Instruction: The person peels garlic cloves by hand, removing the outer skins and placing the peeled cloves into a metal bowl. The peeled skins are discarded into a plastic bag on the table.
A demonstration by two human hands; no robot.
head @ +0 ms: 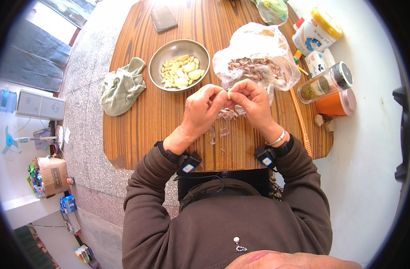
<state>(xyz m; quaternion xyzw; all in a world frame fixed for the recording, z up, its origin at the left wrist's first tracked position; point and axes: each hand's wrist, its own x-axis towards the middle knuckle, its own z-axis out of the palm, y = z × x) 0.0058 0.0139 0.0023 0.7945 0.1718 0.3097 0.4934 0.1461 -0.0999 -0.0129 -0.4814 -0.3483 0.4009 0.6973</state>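
Observation:
My left hand (205, 109) and my right hand (253, 102) meet fingertip to fingertip over the wooden table, both pinching a small pale garlic clove (229, 95). Beneath the fingers lie papery garlic skins (227, 114), with thin scraps scattered nearer the table edge. Beyond my left hand, a metal bowl (153, 72) holds many peeled garlic cloves (180, 71). Behind my right hand, a white plastic bag (252, 40) lies open with unpeeled, purplish garlic cloves (255, 67) in it.
A crumpled green cloth (123, 89) lies left of the bowl, a dark flat phone-like object (164, 19) behind it. Along the right edge stand a yellow-lidded can (316, 32), a glass tea bottle (322, 84), an orange canister (336, 103) and a long bamboo stick (299, 117).

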